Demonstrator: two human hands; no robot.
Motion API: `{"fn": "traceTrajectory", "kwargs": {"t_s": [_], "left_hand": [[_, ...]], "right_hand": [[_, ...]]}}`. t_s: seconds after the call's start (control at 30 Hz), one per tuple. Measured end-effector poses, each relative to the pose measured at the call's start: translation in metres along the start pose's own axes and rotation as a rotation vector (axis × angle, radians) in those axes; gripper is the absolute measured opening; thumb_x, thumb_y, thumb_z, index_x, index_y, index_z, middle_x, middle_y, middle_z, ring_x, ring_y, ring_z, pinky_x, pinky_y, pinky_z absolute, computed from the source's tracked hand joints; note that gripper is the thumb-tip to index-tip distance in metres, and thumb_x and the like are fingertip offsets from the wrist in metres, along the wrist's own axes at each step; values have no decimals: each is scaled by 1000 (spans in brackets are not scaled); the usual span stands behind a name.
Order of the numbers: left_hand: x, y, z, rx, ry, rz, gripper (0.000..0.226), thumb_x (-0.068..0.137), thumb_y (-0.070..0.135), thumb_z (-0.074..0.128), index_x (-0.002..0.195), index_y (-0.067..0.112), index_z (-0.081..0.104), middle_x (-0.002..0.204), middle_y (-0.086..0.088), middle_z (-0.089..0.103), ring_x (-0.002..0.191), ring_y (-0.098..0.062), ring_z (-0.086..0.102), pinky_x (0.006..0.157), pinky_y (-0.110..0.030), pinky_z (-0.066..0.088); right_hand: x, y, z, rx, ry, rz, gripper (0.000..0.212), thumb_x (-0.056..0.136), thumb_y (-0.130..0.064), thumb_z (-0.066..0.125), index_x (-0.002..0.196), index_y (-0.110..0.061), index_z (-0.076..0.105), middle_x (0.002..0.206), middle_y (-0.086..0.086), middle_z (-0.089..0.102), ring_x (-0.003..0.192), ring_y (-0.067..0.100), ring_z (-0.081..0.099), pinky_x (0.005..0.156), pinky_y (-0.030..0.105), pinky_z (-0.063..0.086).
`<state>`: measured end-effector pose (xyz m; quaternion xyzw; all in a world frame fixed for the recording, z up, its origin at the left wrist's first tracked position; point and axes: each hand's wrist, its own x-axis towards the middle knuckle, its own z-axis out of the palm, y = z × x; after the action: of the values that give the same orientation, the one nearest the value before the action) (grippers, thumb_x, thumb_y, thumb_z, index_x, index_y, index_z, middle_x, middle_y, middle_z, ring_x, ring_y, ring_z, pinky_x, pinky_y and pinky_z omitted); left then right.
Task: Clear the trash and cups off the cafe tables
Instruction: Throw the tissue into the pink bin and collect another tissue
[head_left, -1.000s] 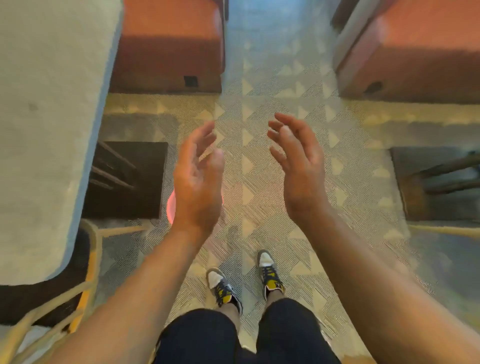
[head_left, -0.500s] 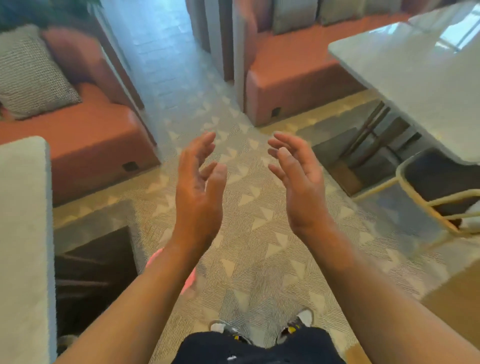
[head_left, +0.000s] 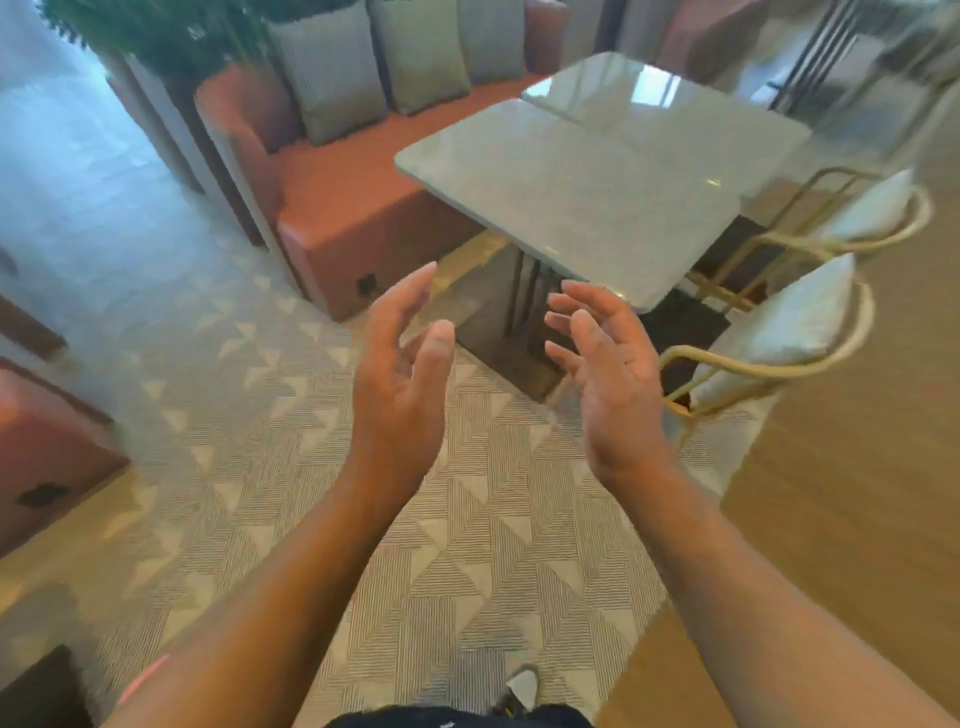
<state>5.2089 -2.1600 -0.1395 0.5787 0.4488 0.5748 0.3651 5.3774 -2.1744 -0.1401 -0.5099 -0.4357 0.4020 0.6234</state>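
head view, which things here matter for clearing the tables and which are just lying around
Job in hand:
left hand, open
right hand, open
near table
far table

Just around:
orange bench
cushions
chairs
plant
carpet

I have only one view, from the head of the person. It looks forward and down, wide-angled. The left hand (head_left: 400, 384) and right hand (head_left: 613, 384) are near the lens; the glossy pale grey square counter (head_left: 571, 197) is farther ahead-right, the triangle-patterned grey carpet (head_left: 467, 545) below.
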Motion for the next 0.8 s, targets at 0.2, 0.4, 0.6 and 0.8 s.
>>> {"fn": "traceTrajectory", "kwargs": {"t_s": [0.2, 0.4, 0.6, 0.8], "left_hand": [[29, 4, 124, -80, -171, -6, 45, 104, 19, 51, 148, 11, 53, 150, -4, 56, 142, -11, 52, 105, -12, 44], [55, 3, 226, -166, -385, -11, 38, 103, 22, 51, 140, 28, 54, 145, 0, 56, 136, -6, 53, 102, -11, 43], [95, -6, 343, -235, -555, -6, 37, 103, 21, 51, 139, 28, 54, 143, 8, 56, 138, -6, 53, 100, -9, 44], [136, -3, 448, -314, -733, -3, 39, 101, 21, 52, 140, 27, 54, 144, 2, 58, 136, -6, 54, 100, -9, 44]], "right_hand": [[45, -13, -112, -28, 163, -20, 27, 99, -41, 58, 122, -34, 70, 125, -2, 72, 120, 18, 68, 103, 43, 56], [78, -11, -194, -38, 311, -56, 38, 93, -51, 60, 124, -32, 69, 122, -10, 74, 121, 12, 67, 99, 37, 56], [133, -8, -278, -19, 497, -101, 32, 90, -49, 62, 118, -35, 72, 117, -11, 74, 122, 15, 64, 98, 37, 50], [190, -15, -351, -19, 670, -127, 36, 89, -47, 64, 118, -28, 71, 116, -6, 73, 118, 19, 64, 98, 43, 50]]}}
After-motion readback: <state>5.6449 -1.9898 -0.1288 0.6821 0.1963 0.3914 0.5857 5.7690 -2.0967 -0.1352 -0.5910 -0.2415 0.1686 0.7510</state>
